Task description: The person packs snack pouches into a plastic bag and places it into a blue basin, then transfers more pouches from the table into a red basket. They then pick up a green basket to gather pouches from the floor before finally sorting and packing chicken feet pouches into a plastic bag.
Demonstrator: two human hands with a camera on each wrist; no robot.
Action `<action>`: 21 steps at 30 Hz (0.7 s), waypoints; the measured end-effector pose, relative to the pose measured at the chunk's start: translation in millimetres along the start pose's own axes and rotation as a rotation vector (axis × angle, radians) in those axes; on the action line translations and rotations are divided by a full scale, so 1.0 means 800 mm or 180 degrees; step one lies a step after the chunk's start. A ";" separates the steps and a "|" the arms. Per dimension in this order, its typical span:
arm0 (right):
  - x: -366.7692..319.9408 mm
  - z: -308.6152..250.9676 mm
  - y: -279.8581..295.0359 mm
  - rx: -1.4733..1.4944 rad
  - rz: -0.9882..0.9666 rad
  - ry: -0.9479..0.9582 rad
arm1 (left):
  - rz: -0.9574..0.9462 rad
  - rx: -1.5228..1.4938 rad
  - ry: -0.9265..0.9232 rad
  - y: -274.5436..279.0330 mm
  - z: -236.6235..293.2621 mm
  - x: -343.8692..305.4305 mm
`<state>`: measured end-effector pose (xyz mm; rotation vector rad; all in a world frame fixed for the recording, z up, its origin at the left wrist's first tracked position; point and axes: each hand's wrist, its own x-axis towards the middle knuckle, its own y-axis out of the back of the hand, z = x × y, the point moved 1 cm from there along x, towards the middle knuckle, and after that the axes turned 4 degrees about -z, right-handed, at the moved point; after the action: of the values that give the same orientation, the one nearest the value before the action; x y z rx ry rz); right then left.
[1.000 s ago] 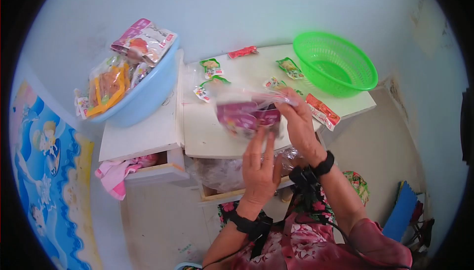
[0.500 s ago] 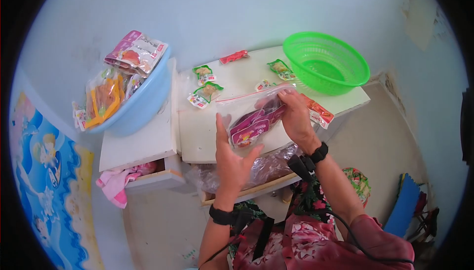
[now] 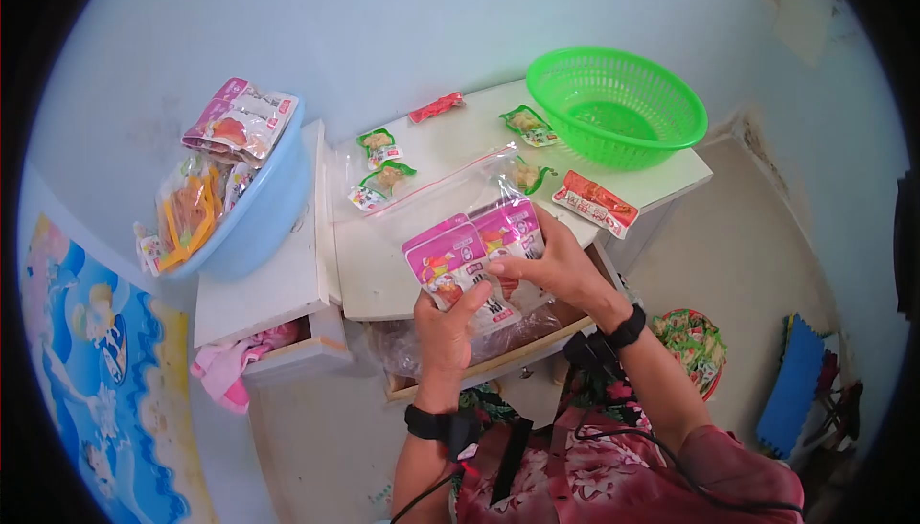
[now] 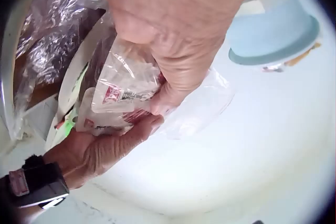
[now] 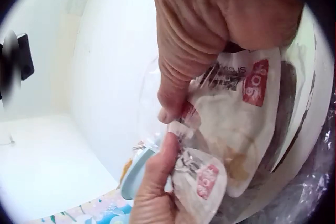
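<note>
A clear zip bag [image 3: 450,200] lies over the white table [image 3: 383,275], with pink-and-white snack packets [image 3: 470,248] at its near end. My left hand [image 3: 450,325] grips the packets from below, thumb on top. My right hand [image 3: 548,270] holds the same bundle from the right, fingers curled over it. In the left wrist view my left hand [image 4: 173,61] pinches the plastic and packets [image 4: 113,98] against my right hand [image 4: 105,153]. The right wrist view shows my right hand [image 5: 184,71] and left thumb [image 5: 157,182] on the packets [image 5: 236,113].
A green basket [image 3: 613,107] stands at the table's far right. A blue basin [image 3: 259,208] full of snack bags sits at the left. Small green packets [image 3: 381,162] and red ones [image 3: 596,203] lie scattered on the table. An open drawer [image 3: 287,347] holds pink cloth.
The bag was held up in the air a second ago; it has come down onto the table. Both hands have closed on the pink packets at its near end.
</note>
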<state>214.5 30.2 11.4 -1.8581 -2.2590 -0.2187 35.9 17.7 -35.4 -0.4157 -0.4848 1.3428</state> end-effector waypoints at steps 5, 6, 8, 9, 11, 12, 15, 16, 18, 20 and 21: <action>-0.025 -0.052 -0.015 -0.0404 0.0146 -0.0280 | -0.0134 -0.0644 0.0161 -0.012 -0.003 -0.018; -0.026 -0.058 -0.016 -0.0665 0.0217 -0.0139 | -0.0153 -0.0650 0.0154 -0.015 -0.002 -0.021; -0.023 -0.053 -0.011 -0.0882 0.0249 0.0142 | -0.0368 -0.0041 0.0038 -0.021 0.001 -0.026; -0.014 -0.044 -0.006 -0.0831 0.0204 0.0274 | -0.0477 0.0266 -0.0022 -0.023 0.003 -0.028; -0.012 -0.042 0.003 -0.0631 -0.0079 0.0176 | -0.0487 0.0484 -0.0086 -0.022 0.007 -0.028; -0.017 -0.069 0.001 -0.0484 -0.0316 -0.0052 | -0.0490 0.0594 -0.0120 -0.020 0.011 -0.027; -0.005 -0.075 0.011 -0.0206 -0.0775 -0.0130 | -0.0753 0.0295 -0.0308 -0.022 0.025 -0.014; 0.001 -0.069 0.015 -0.0142 -0.0805 -0.0075 | -0.0787 0.0649 -0.0618 -0.016 0.024 -0.002; 0.014 -0.056 0.022 -0.0004 -0.0799 -0.0008 | -0.0776 0.0928 -0.0575 -0.015 0.031 0.013; 0.023 -0.052 0.024 -0.0258 -0.0710 0.0276 | -0.0658 0.1081 -0.0638 -0.012 0.028 0.022; 0.026 -0.043 0.028 -0.0358 -0.0731 0.0283 | -0.0602 0.1279 -0.0633 -0.003 0.021 0.026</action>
<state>235.2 45.5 49.8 -1.5999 -2.4405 -0.4638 31.5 37.5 -17.8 0.0942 -0.3938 1.2645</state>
